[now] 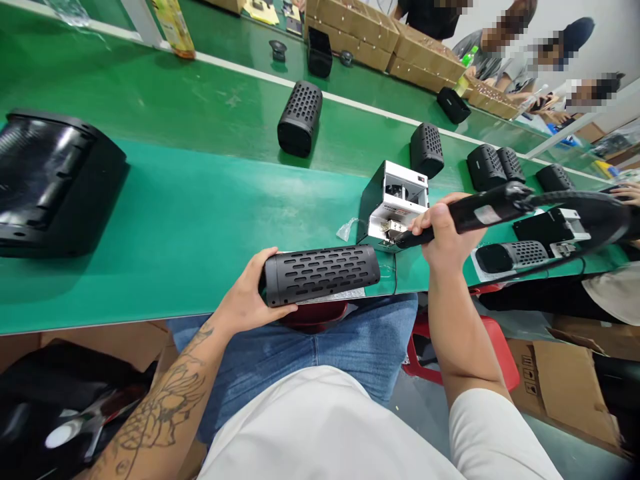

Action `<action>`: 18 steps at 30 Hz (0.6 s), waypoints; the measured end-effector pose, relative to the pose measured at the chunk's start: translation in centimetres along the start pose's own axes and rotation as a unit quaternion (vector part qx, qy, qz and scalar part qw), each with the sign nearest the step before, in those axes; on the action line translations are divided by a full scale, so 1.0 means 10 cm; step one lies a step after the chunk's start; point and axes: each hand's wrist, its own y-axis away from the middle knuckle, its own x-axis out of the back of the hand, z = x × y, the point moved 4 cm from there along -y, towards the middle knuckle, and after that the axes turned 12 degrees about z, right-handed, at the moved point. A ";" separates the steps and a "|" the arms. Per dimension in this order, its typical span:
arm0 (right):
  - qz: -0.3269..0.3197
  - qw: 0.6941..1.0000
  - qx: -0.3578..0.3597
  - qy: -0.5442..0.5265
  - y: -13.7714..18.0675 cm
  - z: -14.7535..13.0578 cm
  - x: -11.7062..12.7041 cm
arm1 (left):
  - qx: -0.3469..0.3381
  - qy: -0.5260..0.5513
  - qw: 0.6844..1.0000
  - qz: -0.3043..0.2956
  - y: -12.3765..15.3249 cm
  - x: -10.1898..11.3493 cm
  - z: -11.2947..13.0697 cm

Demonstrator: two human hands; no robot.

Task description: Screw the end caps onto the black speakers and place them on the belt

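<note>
My left hand [250, 293] grips one end of a black speaker housing [323, 273] with a slotted grille, lying on its side at the table's front edge. A black electric screwdriver [485, 210] is in my right hand [445, 233], with a cable trailing off to the right. The screwdriver's tip reaches the front of a white and black screw feeder [393, 207]; whether a screw is on the bit is too small to tell. Part of a pale bubble-wrap sheet [350, 293] shows under the housing. A small clear plastic bag [346, 230] lies beside the feeder.
More black housings stand along the green table, one [300, 119] behind and another [427, 150] past the feeder. A large black case [55, 187] sits far left. Cardboard boxes [350, 30] line the back, near several people. A second feeder [550, 227] stands at right.
</note>
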 end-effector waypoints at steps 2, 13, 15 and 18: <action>0.003 0.999 0.025 -0.040 0.11 -0.27 -0.05 | -0.002 0.005 1.000 -0.001 -0.01 0.00 0.01; -0.261 0.945 -0.023 -0.194 0.89 -0.80 -0.69 | -0.003 0.034 0.999 -0.001 -0.04 -0.03 0.09; -0.258 0.945 -0.022 -0.201 0.93 -0.73 -0.77 | -0.001 0.038 0.999 0.002 -0.05 -0.04 0.10; -0.256 0.946 -0.024 -0.197 0.97 -0.66 -0.85 | 0.002 0.041 0.999 0.003 -0.06 -0.03 0.12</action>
